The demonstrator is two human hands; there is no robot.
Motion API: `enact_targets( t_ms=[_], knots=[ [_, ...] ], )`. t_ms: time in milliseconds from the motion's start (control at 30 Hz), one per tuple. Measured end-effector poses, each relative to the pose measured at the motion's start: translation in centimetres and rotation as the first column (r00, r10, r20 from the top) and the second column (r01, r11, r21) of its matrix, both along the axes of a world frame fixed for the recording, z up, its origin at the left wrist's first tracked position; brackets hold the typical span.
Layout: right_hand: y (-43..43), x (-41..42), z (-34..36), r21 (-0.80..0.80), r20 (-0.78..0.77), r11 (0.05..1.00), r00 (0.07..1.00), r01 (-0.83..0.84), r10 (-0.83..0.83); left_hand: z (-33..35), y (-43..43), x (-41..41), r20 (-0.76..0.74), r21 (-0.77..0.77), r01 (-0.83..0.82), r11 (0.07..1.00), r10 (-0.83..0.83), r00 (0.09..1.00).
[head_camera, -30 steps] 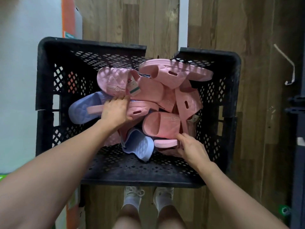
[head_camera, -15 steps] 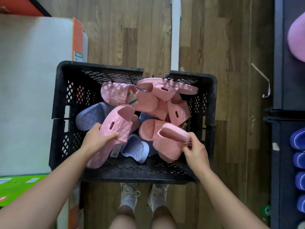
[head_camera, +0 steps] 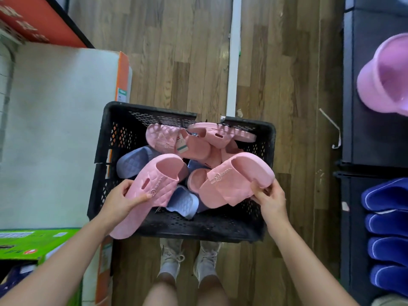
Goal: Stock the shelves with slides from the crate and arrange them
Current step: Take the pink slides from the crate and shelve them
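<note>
A black plastic crate (head_camera: 103,164) stands on the wooden floor below me, holding several pink and pale blue slides. My left hand (head_camera: 121,200) grips a pink slide (head_camera: 154,184) by its strap, lifted above the crate's front left. My right hand (head_camera: 272,198) pinches the edge of a second pink slide (head_camera: 234,180), held over the crate's right side. More pink slides (head_camera: 167,140) and pale blue slides (head_camera: 134,162) lie piled inside.
A dark shelf unit (head_camera: 371,129) runs along the right, with a purple slide (head_camera: 386,78) up high and several dark blue slides (head_camera: 386,226) lower down. A large white box (head_camera: 61,129) and a green carton (head_camera: 28,244) stand on the left. My feet (head_camera: 189,257) are just behind the crate.
Both hands went from reaching into the pile to lifting one pink slide each up out of the crate. The view has pulled back and shifted right, showing the shelf.
</note>
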State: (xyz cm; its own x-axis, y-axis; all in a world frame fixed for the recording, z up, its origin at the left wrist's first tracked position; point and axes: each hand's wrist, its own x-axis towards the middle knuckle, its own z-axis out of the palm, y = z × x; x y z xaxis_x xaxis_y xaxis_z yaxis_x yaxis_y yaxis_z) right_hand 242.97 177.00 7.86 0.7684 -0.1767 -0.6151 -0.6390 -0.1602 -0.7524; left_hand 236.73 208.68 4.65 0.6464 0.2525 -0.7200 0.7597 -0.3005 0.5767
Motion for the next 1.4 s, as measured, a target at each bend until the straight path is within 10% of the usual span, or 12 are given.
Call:
enact_targets(
  t_ms=[333,700,833,1033,1400],
  knots=[
    [-0.8,0.3,3.8,0.013,0.033,0.991,0.99,0.136,-0.136,0.1,2.5,-1.3,-0.145,0.382,-0.166,0.909,0.237,0.961],
    [1.2,-0.3,3.9,0.036,-0.033,0.995,0.995,0.091,-0.089,-1.0,-1.7,1.7,-0.103,0.199,0.079,0.977,-0.06,0.993],
    [2.2,0.3,4.4,0.108,-0.056,0.993,0.998,0.037,-0.031,2.6,-4.0,4.7,0.13,-0.039,0.108,0.993,-0.102,0.986],
    [4.4,1.2,4.8,0.221,-0.061,0.971,0.992,-0.096,0.112,6.3,-6.5,7.5,0.101,-0.43,0.269,0.862,-0.25,0.963],
    [5.1,-1.0,0.0,0.045,-0.129,0.979,0.971,-0.198,0.203,3.3,-2.3,2.9,-0.016,-0.211,-0.031,0.977,0.028,0.999]
  ],
)
